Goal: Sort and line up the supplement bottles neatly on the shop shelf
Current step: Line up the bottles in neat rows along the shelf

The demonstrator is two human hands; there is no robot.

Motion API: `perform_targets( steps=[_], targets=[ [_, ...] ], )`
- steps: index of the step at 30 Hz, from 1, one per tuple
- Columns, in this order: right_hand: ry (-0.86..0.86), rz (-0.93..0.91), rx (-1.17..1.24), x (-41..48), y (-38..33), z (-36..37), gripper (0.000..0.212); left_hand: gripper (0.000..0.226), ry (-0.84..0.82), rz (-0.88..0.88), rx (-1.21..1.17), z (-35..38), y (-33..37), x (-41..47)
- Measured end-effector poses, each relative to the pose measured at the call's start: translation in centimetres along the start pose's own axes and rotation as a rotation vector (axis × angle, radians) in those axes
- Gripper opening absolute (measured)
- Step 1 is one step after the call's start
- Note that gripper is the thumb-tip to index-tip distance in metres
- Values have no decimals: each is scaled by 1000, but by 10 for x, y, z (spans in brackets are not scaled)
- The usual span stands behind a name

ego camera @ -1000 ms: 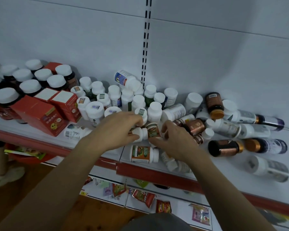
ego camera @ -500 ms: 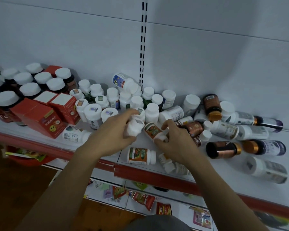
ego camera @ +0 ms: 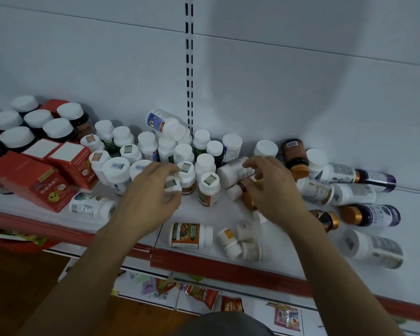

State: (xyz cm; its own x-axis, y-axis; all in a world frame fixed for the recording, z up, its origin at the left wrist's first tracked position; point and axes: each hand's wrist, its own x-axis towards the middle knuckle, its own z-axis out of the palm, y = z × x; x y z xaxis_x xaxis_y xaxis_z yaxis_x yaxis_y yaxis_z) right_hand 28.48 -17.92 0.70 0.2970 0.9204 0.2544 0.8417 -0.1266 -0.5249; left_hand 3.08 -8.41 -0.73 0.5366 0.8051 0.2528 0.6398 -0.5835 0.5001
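L hand curls round small white-cap bottle, upright at near edge of the standing cluster, mid shelf. R hand: fingers bent over lying white bottle & brown bottle; can't tell if it grips either. Orange-label bottle stands btwn the hands.

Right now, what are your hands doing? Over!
Left hand grips small white plastic bottle. Right hand over lying brown bottle, grip unclear. Orange-labelled white bottle lies in front.
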Motion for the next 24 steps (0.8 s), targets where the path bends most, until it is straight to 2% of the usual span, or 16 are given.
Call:
perform_targets(
  steps=[3, 5, 7, 11, 15, 17, 19, 22, 24],
  targets=[
    [-162, 35, -145, 20, 17, -6, 36, 33, 84, 83, 1, -9, 18, 8],
    [-287, -42, -282, 33, 17, 1, 49, 28, 57, 166, 0, -9, 31, 16],
    [-337, -106, -360, 41, 12, 11, 62, 23, -7, 238, 29, -4, 42, 24],
    [-390, -90, -438, 51, 7, 31, 54, 14, -33, 301, 78, 8, 51, 35],
    [-529, -71, -450, 59, 7, 33, 55, 17, -66, 277, 77, 17, 52, 45],
    [-462, -105, -441, 60, 7, 30, 57, 18, -51, 277, 58, 18, 52, 47],
    [-318, -114, -359, 55, 10, 20, 61, 14, 13, 291, -9, 18, 56, 48],
    [-62, -13, 57, 32, 23, -9, 63, 10, 226, 278, -188, 19, 76, 50],
    [162, 108, 323, 6, 36, -33, 61, 11, 282, 261, -293, 28, 98, 55]
  ],
)
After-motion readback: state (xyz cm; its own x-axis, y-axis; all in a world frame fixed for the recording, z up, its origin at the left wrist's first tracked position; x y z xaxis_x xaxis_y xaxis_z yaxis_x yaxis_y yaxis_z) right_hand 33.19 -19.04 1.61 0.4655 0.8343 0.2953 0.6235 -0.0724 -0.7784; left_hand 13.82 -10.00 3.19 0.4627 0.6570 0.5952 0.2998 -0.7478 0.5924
